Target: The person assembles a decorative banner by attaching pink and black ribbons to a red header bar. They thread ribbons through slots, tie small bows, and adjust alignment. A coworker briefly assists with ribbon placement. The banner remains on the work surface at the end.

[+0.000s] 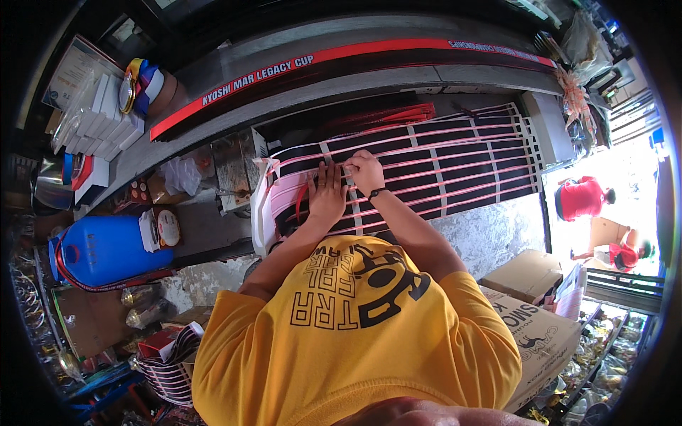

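Long pale pink and red strips [398,148] run side by side over a black surface [458,167] in front of me, with pale bands crossing them. Flat on the left part of these strips lies my left hand [327,193], its fingers stretched out. Just right of it, my right hand [365,172] is closed, fingertips pinched together over a strip near a pale cross band. Whatever is in that pinch is hidden. A dark band circles my right wrist. Beside my left hand a red strip [301,199] curves up, partly covered by the hand.
Behind the work surface, a long red printed ribbon [334,53] spans a grey shelf. White boxes [106,117] are stacked at far left, above a blue plastic container [106,245]. Cardboard boxes [522,275] stand near my right elbow. Two people in red [584,199] are outside at right.
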Tool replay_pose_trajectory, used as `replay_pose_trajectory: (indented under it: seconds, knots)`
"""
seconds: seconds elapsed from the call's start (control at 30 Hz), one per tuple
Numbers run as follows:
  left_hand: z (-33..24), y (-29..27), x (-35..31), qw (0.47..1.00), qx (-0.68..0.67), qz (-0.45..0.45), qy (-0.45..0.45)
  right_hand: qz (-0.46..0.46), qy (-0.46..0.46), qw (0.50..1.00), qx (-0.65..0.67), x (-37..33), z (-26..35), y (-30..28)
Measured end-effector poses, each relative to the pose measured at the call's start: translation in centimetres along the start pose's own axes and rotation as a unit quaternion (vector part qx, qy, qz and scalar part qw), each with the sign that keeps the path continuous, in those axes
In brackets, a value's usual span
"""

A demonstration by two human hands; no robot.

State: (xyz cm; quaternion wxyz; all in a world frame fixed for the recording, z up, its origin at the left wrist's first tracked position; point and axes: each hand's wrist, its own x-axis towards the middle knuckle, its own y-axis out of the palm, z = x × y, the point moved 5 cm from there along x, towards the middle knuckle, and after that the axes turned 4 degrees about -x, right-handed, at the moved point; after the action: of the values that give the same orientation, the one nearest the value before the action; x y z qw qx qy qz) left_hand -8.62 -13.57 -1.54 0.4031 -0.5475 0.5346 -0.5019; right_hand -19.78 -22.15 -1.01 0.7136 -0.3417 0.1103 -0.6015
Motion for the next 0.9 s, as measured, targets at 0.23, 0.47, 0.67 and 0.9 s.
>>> replay_pose_trajectory:
  seconds: [0.23,0.47,0.67,0.9]
  knots:
    - [0.1,0.3,-0.1,0.999,-0.035,-0.019,0.001,-0.050,-0.045,0.997,-0.036,-0.8,-0.1,0.2]
    - [0.6,-0.8,0.1,0.994,-0.099,-0.044,0.003,-0.009,0.008,0.999,0.038,-0.1,-0.3,-0.1]
    - [1.4,-3.3,1.5,0.977,-0.196,-0.057,-0.067,0.096,0.056,0.988,0.110,0.6,-1.5,-1.3]
    - [1.9,-5.4,3.5,0.972,-0.225,-0.035,-0.058,-0.073,0.056,0.973,0.212,-2.7,1.2,-3.4]
